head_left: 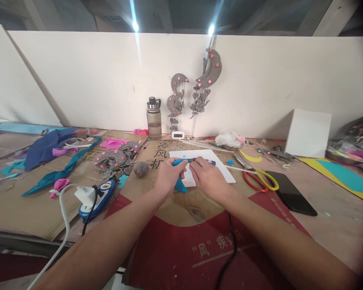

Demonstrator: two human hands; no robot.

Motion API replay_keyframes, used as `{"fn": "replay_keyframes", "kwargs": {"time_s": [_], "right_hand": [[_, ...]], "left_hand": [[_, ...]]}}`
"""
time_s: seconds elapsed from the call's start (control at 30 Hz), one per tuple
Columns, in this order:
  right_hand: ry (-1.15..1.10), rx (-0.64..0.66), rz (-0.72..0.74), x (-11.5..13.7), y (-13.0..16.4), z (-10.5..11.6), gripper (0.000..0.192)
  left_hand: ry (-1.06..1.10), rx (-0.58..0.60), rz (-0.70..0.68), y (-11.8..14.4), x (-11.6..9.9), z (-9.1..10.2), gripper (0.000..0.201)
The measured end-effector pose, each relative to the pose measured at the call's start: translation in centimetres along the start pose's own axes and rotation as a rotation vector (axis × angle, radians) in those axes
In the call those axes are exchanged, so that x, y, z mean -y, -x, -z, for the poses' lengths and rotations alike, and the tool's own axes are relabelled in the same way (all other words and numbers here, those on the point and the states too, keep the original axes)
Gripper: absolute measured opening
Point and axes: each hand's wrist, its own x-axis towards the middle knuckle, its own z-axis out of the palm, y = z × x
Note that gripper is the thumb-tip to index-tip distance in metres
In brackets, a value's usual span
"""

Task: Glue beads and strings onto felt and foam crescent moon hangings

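My left hand (168,175) is closed on a strip of teal-blue fabric (180,186), whose pointed end hangs below the fingers. Close beside it, my right hand (207,175) is closed around a slim dark-blue glue gun (212,162), mostly hidden by the fingers. A pale stick (237,167) runs out to the right behind that hand. Both hands are nearly touching above a white board (225,175). From under the right forearm a black cord (234,241) runs down. A loop of grey cord (196,211) lies in front of the board, and a grey yarn ball (141,169) sits left of the left hand.
Scissors (261,180) and a black phone (290,193) lie right. A blue-white power strip (97,201), felt scraps (60,175) and grey felt pieces (116,159) are left. A bottle (154,121) and small clock (178,135) stand behind; moon-shaped hangings (210,72) hang against the white panel.
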Motion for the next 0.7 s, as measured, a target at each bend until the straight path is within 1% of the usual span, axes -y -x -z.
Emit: {"fn": "replay_keyframes", "kwargs": {"time_s": [0.07,0.17,0.3,0.43,0.6,0.7], "right_hand": [[0.073,0.001,0.002,0.1,0.0,0.5,0.028],[0.138,-0.010,-0.024,0.1,-0.1,1.3,0.028],[0.131,-0.049,-0.065,0.0,-0.3,2.0,0.030],[-0.018,-0.074,-0.059,-0.5,-0.4,2.4,0.027],[-0.316,-0.173,-0.081,-1.8,-0.7,2.4,0.018],[-0.479,-0.200,-0.091,-2.4,-1.0,2.4,0.015]], "left_hand": [[-0.084,-0.020,-0.024,0.2,-0.4,0.0,0.024],[-0.155,-0.037,-0.056,0.5,-1.2,0.1,0.019],[-0.197,-0.028,-0.102,0.7,-1.7,0.0,0.016],[-0.171,0.014,-0.116,0.8,-1.8,0.0,0.015],[-0.144,0.080,-0.057,0.7,-2.1,0.1,0.017],[-0.078,0.180,-0.033,0.4,-1.9,0.3,0.022]]}}
